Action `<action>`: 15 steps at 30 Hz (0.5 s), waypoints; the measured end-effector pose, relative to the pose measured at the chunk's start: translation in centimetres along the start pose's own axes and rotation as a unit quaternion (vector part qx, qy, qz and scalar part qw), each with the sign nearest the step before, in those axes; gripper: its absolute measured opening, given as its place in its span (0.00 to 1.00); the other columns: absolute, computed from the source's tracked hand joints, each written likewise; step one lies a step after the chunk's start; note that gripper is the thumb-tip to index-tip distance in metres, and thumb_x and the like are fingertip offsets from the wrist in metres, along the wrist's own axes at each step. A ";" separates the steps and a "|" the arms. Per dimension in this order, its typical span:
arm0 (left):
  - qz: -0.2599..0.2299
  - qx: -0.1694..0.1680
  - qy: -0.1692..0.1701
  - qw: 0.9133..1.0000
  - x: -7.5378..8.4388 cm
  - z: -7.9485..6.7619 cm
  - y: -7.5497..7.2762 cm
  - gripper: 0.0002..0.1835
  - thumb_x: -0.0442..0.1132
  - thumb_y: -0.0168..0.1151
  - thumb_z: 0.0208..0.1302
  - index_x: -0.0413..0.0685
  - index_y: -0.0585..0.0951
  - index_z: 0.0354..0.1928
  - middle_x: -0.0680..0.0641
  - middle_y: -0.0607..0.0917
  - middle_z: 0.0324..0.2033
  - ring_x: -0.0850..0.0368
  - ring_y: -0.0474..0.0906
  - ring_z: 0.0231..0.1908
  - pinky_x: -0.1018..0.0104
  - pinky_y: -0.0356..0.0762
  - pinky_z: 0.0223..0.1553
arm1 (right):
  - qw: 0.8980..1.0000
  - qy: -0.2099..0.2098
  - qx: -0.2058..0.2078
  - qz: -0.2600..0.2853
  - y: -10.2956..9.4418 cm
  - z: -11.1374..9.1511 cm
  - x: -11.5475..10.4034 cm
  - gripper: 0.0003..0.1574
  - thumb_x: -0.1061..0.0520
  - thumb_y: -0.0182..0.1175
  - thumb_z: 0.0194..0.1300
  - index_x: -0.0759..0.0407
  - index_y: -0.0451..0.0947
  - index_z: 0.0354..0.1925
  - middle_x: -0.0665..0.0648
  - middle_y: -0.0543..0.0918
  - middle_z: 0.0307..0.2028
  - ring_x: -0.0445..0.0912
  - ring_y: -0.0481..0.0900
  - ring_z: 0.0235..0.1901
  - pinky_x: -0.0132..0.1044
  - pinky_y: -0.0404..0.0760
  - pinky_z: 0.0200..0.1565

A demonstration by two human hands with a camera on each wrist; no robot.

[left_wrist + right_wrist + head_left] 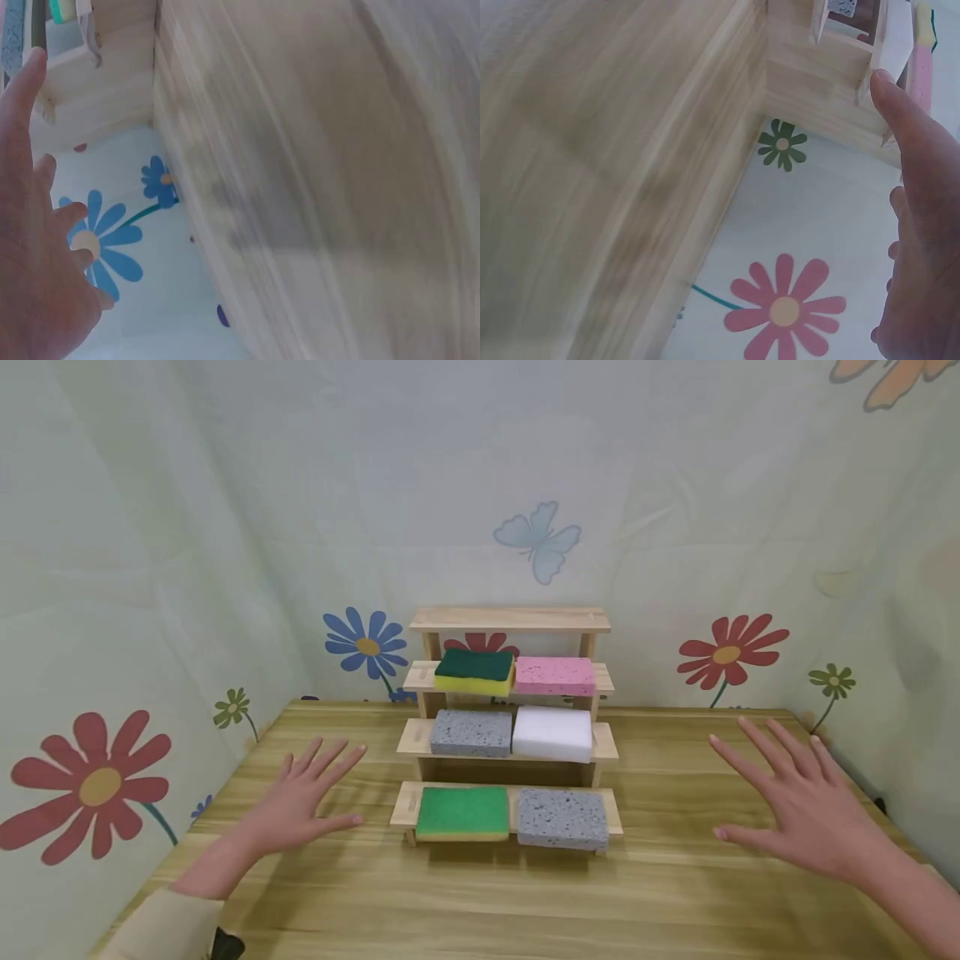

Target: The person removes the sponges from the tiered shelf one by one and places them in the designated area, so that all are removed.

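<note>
Both hands hover over the table with fingers spread and nothing in them. The left hand (300, 802) is left of a stepped wooden rack (510, 620); the right hand (802, 802) is to its right, farther from it. On the rack's lowest step lie a green-topped sponge (462, 812) and a grey speckled sponge (562, 818). One step up sit another grey speckled sponge (471, 732) and a white sponge (552, 733). Above those, a dark green and yellow sponge (474, 671) lies beside a pink speckled sponge (555, 676). The top step bears nothing.
The rack stands toward the back of a wood-grain table (480, 902). Behind it and along both sides hangs a pale curtain (420, 485) printed with flowers and butterflies. A small dark object (227, 945) shows by the left sleeve.
</note>
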State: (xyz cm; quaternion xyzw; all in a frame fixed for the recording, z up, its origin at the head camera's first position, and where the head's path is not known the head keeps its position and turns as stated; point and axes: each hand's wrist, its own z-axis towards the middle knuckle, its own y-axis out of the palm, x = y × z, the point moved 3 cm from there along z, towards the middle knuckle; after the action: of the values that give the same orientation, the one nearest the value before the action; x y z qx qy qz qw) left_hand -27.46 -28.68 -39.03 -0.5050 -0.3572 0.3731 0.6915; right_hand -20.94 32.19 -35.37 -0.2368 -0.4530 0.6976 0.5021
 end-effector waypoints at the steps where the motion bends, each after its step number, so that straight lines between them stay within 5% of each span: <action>1: -0.008 0.001 0.000 1.000 0.1 0.1 0.2 0.50 0.68 0.63 0.58 0.66 0.53 0.78 0.42 0.54 0.77 0.27 0.43 0.75 0.18 0.42 0.66 | 1.000 -0.001 0.001 0.001 -0.1 0.3 -0.1 0.68 0.24 0.70 0.44 0.37 0.51 0.77 0.54 0.43 0.80 0.56 0.36 0.79 0.56 0.17 0.75; 15: -0.112 0.005 0.033 0.993 1.6 -0.1 2.6 0.45 0.60 0.64 0.62 0.63 0.55 0.78 0.39 0.61 0.75 0.28 0.58 0.71 0.25 0.61 0.64 | 0.999 -0.031 0.012 -0.005 -1.5 3.7 -1.8 0.69 0.23 0.69 0.44 0.38 0.51 0.77 0.58 0.50 0.78 0.59 0.44 0.78 0.59 0.27 0.77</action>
State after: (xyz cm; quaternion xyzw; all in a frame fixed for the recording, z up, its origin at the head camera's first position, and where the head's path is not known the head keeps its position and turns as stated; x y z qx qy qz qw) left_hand -27.07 -26.79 -41.37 -0.4703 -0.3866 0.2782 0.7429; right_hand -22.46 29.25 -32.53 -0.2073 -0.4608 0.7076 0.4940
